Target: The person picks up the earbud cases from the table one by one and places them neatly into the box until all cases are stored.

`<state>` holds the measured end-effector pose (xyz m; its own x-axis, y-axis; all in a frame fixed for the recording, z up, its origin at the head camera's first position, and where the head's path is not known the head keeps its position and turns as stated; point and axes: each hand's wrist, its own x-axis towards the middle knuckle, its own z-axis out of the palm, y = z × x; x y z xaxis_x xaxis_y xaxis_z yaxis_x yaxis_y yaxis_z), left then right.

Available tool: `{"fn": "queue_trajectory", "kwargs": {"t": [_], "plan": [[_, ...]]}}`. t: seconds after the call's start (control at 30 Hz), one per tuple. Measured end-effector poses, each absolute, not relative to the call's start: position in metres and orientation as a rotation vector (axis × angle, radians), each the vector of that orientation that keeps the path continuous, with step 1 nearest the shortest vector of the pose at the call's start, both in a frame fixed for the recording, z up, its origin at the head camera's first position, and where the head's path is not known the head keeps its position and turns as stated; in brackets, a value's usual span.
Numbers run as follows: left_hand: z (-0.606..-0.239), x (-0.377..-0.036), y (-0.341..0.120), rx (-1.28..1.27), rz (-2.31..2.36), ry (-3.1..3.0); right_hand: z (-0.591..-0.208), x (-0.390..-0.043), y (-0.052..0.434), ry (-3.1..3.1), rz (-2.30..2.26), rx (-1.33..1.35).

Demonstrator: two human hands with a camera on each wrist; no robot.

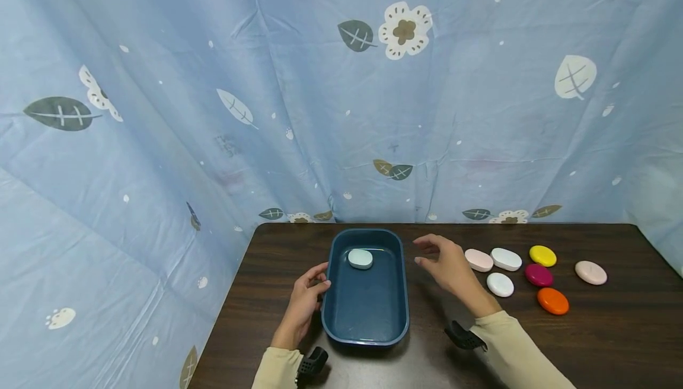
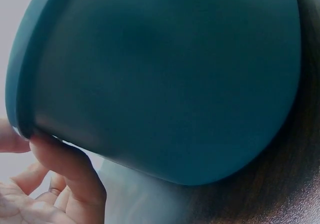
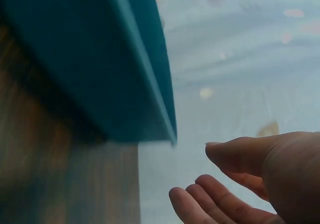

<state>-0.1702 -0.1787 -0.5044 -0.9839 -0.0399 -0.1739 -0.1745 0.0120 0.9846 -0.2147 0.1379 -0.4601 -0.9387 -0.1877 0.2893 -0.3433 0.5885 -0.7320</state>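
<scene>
A blue leaf-print curtain backs a dark wood table [image 1: 613, 329]. The left hand [image 1: 305, 304] pinches the near-left rim of the blue tray [image 1: 395, 318], thumb over the edge. The right hand [image 1: 447, 265] hovers empty just right of the tray, fingers loosely spread. A pale soap [image 1: 360, 258] lies at the tray's far end. The tray looks like stiff, light, smooth plastic; the rim seems the surest hold. More soaps [image 1: 539, 275] lie beyond the right hand.

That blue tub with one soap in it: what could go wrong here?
The left hand grips only the rim of the blue tub; a tug could slide or tip it, shifting the pale soap inside. The right hand hovers open and empty close to the loose soaps, so a careless sweep might knock them across the table.
</scene>
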Motion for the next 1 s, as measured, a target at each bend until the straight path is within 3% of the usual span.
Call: {"fn": "queue_trajectory", "kwargs": {"t": [0.6, 1.0], "plan": [[-0.504, -0.169, -0.178, -0.239, 2.133, 2.161, -0.495, -0.174, 0.243, -2.607, 1.024, 0.237], [-0.504, -0.169, -0.178, -0.254, 2.139, 2.148, -0.510, -0.170, 0.268, -2.693, 0.801, 0.218]]}}
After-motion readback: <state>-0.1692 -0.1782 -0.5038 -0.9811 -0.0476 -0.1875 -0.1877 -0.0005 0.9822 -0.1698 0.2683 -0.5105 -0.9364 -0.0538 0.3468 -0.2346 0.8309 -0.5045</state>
